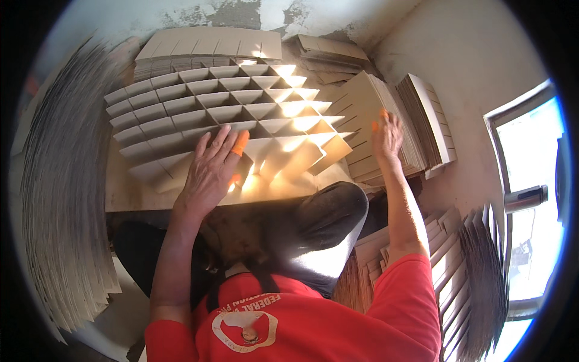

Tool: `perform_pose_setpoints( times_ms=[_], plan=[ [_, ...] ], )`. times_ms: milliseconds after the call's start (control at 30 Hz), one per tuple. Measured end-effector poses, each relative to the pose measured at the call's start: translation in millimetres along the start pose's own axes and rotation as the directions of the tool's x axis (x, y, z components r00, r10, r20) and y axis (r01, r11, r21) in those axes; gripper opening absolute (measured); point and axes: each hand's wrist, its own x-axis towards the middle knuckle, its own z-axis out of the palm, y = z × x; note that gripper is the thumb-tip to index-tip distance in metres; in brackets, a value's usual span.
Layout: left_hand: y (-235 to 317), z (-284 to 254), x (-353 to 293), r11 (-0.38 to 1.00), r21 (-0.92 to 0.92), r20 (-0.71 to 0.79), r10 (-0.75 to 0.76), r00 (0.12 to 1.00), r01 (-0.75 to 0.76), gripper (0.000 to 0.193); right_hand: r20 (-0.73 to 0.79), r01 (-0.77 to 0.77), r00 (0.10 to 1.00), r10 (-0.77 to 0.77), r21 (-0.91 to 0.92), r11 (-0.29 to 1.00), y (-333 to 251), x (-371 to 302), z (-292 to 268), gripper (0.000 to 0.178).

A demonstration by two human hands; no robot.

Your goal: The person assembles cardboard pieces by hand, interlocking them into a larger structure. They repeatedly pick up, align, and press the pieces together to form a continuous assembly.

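A grid of interlocked cardboard dividers (226, 99) lies across the low work surface in front of me, with patches of sunlight on its right side. My left hand (211, 160) rests at its near edge, fingers stretched out over the front strip. Orange covers wrap the left index finger and thumb. Off to the right, my right hand (388, 134) reaches over a stack of slotted cardboard sheets (356, 114). Its fingers are extended and apart, with orange tips on thumb and index finger, and I see nothing in them. Whether it touches the stack, I cannot tell.
Behind the grid stands a pile of slotted strips (208, 45). More cardboard (425, 114) leans near the right wall. A tall stack of sheets (63, 181) fills the left side, folded dividers (476, 271) stand at lower right, and a bright window (531, 205) is beyond.
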Motion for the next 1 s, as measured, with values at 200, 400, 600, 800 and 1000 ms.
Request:
perform_pose_setpoints(
  times_ms=[200, 400, 600, 800, 1000],
  plan=[
    [-0.5, -0.6, 4.9, 0.999, -0.034, 0.085, -0.039, 0.996, 0.042, 0.078, 0.197, -0.115, 0.970, 0.144, -0.149, 0.982, 74.8, -26.0, 19.7, 0.051],
    [-2.5, -1.4, -2.9, 0.997, -0.048, 0.006, -0.064, 0.998, 0.065, 0.077, 0.111, -0.262, 0.961, 0.252, 0.096, 0.960, 92.7, -15.7, 15.2, 0.039],
    [-26.0, -14.3, -25.3, 0.995, -0.005, -0.192, -0.100, 0.976, 0.101, 0.070, 0.211, -0.429, 0.897, 0.388, 0.206, 0.880, 77.7, -17.6, -11.2, 0.030],
    [-43.8, -34.8, -47.6, 0.957, -0.012, -0.278, -0.282, 0.918, 0.290, 0.061, 0.083, -0.471, 0.874, 0.479, 0.389, 0.792, 63.0, -11.1, -34.4, 0.026],
    [-54.2, -38.7, -62.4, 0.917, -0.110, -0.307, -0.398, 0.865, 0.383, 0.055, 0.037, -0.491, 0.841, 0.540, 0.470, 0.733, 69.8, 11.7, -48.9, 0.020]
  ],
)
